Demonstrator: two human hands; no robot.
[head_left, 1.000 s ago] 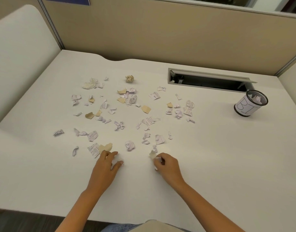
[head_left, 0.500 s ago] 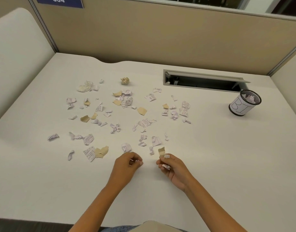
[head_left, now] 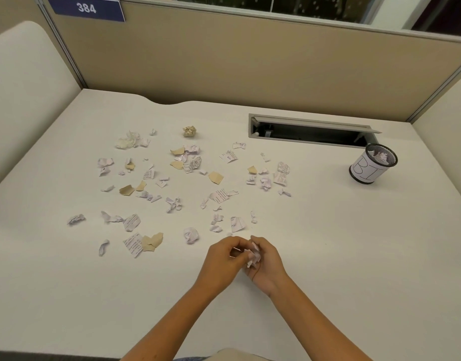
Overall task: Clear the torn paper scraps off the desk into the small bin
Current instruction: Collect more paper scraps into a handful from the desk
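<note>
Holding a small wad of scraps (head_left: 253, 255), the right hand (head_left: 266, 264) cups it while the left hand (head_left: 224, 259) pinches it. Light, soft paper; squeeze gently. More scraps (head_left: 219, 195) lie on the desk (head_left: 354, 256), well apart from the bin (head_left: 372, 164).

- Office cubicle/study carrel: tan fabric partition panels (head_left: 224, 61) w/ metal trim
- Blue number plate "384" (head_left: 86, 8)
- White laminate desk (head_left: 354, 256) w/ open cable slot (head_left: 310, 131)

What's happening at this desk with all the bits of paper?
A person is tidying up torn paper. Both hands meet near the front of the desk: the left hand and right hand hold a small wad of scraps between them. Many scraps still lie scattered. The small bin, far right, already holds some paper.
</note>
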